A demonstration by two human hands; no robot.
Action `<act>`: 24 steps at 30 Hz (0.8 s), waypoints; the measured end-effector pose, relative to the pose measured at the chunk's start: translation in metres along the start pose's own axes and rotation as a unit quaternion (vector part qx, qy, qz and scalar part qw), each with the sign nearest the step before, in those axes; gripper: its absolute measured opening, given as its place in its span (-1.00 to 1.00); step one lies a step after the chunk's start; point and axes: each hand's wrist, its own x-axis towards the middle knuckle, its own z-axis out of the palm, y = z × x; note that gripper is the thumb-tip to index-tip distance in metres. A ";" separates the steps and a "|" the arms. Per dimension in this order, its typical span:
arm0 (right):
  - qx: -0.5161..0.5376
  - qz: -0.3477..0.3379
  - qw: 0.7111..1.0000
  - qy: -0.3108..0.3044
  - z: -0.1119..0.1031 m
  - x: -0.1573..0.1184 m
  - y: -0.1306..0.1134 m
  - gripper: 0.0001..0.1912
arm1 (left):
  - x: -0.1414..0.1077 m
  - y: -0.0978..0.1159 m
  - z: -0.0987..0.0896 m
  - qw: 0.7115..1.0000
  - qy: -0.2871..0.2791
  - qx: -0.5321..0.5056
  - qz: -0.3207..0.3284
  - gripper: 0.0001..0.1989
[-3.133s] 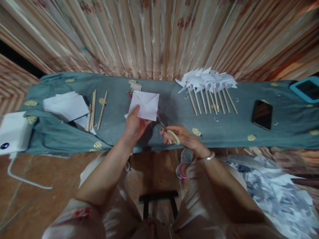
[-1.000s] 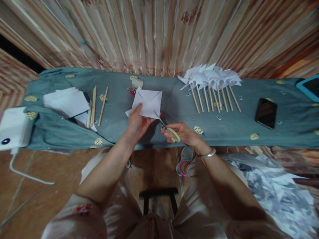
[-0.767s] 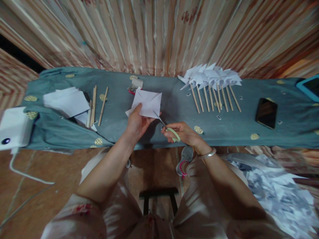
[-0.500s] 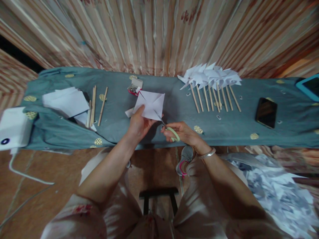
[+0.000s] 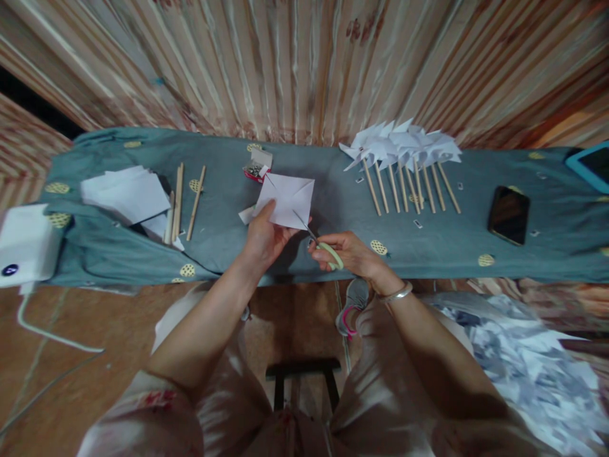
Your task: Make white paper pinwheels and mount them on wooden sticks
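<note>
My left hand (image 5: 268,236) grips a square sheet of white paper (image 5: 287,198), thumb on top and fingers beneath. Slits run inward from some of its corners. In my right hand (image 5: 343,252) is a pair of scissors (image 5: 330,253) with light green handles. Their blades lie at the sheet's lower right corner, pointing toward its middle. Just behind the paper stands a small open red and white box (image 5: 257,166) of metal pins. A strip of white paper (image 5: 247,215) lies left of the sheet, partly hidden by it.
Several paper pinwheels (image 5: 404,147) on wooden sticks lie at the back right. A phone (image 5: 509,215) rests farther right. Leftward are loose sticks (image 5: 178,202), stacked paper (image 5: 124,193) and a white device (image 5: 28,244) with a cable. A bag of white pieces (image 5: 537,374) stands lower right.
Almost nothing differs. Both hands, the paper and the scissors keep nearly the same place, with the blades still at the lower right corner.
</note>
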 end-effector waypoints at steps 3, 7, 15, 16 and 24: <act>0.008 0.003 1.000 0.001 0.000 0.000 0.000 -0.48 | 0.000 -0.001 0.000 1.000 -0.001 -0.006 -0.001 -0.65; 0.017 0.011 1.000 0.003 0.001 0.000 -0.001 -0.47 | -0.001 -0.001 0.001 1.000 0.001 0.004 0.000 -0.67; 0.006 0.006 1.000 0.006 0.001 0.000 -0.002 -0.45 | -0.002 -0.001 0.001 1.000 -0.004 0.009 -0.005 -0.68; 0.001 0.006 1.000 0.008 0.001 0.000 -0.002 -0.44 | -0.002 -0.001 0.001 1.000 -0.005 0.010 -0.007 -0.68; -0.008 0.004 1.000 0.009 0.000 0.000 -0.002 -0.45 | -0.004 -0.006 0.003 1.000 -0.012 0.003 -0.016 -0.65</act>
